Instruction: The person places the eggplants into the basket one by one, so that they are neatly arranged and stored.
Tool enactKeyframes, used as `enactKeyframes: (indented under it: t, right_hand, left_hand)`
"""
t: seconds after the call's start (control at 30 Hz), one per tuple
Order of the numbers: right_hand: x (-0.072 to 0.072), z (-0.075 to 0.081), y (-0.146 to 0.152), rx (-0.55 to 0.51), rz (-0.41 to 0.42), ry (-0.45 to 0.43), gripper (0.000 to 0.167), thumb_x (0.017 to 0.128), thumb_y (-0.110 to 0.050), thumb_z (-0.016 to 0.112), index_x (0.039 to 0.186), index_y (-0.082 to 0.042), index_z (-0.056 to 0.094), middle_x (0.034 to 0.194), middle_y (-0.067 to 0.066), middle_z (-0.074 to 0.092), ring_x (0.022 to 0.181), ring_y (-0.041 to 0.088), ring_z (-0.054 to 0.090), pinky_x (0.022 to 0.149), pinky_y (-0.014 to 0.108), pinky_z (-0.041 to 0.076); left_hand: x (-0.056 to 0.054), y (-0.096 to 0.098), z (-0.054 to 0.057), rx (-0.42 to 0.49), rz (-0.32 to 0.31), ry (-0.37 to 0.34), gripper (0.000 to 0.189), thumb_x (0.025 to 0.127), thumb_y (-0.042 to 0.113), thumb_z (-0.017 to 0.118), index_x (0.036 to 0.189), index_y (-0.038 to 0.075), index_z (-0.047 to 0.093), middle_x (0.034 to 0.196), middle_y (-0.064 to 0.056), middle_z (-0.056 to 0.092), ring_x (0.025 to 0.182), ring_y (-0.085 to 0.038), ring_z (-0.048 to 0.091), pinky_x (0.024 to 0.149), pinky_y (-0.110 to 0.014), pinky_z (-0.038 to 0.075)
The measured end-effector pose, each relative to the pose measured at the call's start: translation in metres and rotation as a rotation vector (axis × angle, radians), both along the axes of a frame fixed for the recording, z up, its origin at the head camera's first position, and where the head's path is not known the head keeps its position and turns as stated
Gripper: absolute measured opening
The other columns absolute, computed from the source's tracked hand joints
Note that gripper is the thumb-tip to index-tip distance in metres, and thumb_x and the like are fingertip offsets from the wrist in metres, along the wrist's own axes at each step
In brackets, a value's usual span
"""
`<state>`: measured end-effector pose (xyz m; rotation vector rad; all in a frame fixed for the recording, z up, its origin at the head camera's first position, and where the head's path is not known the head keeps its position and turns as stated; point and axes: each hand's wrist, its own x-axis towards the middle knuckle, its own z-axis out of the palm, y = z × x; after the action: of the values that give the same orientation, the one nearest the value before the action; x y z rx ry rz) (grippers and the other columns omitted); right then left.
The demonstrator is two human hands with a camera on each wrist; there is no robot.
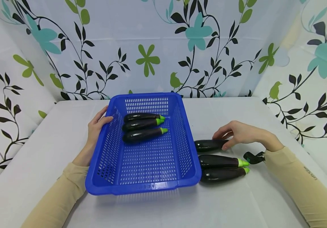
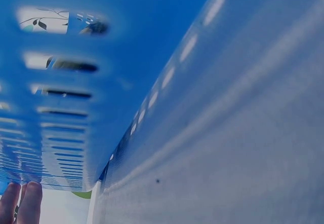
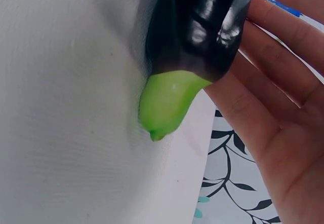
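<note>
A blue plastic basket (image 1: 149, 186) with slotted walls stands in the middle of the head view. My left hand (image 1: 96, 131) grips its left rim, the thumb over the edge; in the left wrist view two fingertips (image 2: 31, 198) show beside the slotted wall. Three dark eggplants (image 1: 143, 134) with green stem ends lie inside, toward the back. Right of the basket, my right hand (image 1: 237, 134) holds another eggplant (image 1: 207, 145) on the table, thumb on the near side and fingers on the far side. Its green cap (image 3: 169, 100) shows in the right wrist view.
Two more eggplants (image 1: 218, 161) lie side by side just nearer than the held one, against the basket's right side. A white cloth covers the table (image 1: 226, 209). Patterned curtains (image 1: 106, 47) with leaves and flowers enclose the back and sides.
</note>
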<state>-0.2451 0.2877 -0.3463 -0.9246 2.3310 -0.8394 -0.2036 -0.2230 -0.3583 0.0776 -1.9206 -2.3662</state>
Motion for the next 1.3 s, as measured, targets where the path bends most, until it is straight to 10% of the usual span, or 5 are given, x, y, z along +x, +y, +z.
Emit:
enactKeyframes:
  t: [1.3]
  right_hand:
    - [0.0033, 0.0011, 0.0006, 0.017, -0.007, 0.020, 0.040, 0.082, -0.019, 0.082, 0.120, -0.012, 0.071, 0.118, 0.003, 0.072, 0.107, 0.020, 0.069, 0.093, 0.030, 0.055]
  left_hand:
    - [0.0008, 0.0006, 0.0015, -0.007, -0.004, 0.002, 0.057, 0.102, 0.018, 0.056, 0.155, 0.019, 0.037, 0.158, -0.015, 0.038, 0.112, -0.008, 0.063, 0.086, -0.019, 0.055]
